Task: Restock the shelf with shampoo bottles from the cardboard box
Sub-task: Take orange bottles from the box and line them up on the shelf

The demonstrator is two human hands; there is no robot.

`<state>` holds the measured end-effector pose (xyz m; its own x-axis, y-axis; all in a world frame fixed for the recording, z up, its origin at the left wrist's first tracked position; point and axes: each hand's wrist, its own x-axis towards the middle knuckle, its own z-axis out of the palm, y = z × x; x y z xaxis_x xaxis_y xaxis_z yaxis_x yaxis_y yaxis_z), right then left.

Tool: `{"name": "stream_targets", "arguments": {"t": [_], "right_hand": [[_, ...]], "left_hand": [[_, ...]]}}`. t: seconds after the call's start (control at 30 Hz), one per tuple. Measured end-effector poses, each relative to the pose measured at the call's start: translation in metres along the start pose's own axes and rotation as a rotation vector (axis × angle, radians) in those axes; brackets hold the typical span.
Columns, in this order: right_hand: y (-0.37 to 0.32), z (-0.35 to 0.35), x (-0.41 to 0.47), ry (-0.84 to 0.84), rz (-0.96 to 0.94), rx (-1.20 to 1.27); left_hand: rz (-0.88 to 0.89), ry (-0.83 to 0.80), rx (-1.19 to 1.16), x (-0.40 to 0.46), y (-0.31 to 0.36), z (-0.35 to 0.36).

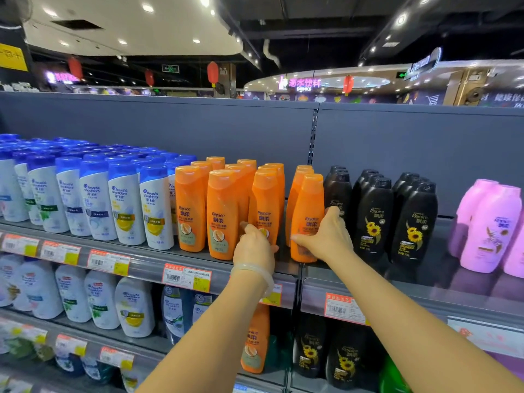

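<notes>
Two upright orange Rejoice shampoo bottles are gripped low on the top shelf: one by the left hand, one by the right hand, a gap left between them.

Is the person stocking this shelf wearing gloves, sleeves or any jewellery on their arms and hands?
No gloves and no sleeves in view: both forearms are bare right down to the bottom of the picture. The left hand has a pale, translucent bangle around its wrist. The right hand and its wrist show nothing worn.
</notes>
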<state>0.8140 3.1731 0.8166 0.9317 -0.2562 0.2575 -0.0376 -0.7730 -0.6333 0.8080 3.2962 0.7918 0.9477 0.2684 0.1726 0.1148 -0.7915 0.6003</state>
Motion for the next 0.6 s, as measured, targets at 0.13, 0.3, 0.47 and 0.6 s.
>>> {"name": "stream_targets", "arguments": {"t": [0.13,0.3,0.47,0.6], "right_hand": [[0.0032,0.0038,-0.0001,-0.002,-0.033,0.020],[0.0010,0.0060,0.0004,-0.006,-0.048,0.002],[-0.0017,0.0083,-0.0003,-0.006,-0.055,0.020],[-0.0030,0.0090,-0.0019,-0.006,-0.065,0.033]], "left_hand": [[0.024,0.006,0.054,-0.0035,-0.0019,0.0027],[0.036,0.011,0.053,-0.0015,-0.0047,0.0035],[0.035,-0.013,0.086,0.0032,-0.0043,0.0012],[0.046,-0.025,0.131,0.0000,-0.0044,0.0014]]}}
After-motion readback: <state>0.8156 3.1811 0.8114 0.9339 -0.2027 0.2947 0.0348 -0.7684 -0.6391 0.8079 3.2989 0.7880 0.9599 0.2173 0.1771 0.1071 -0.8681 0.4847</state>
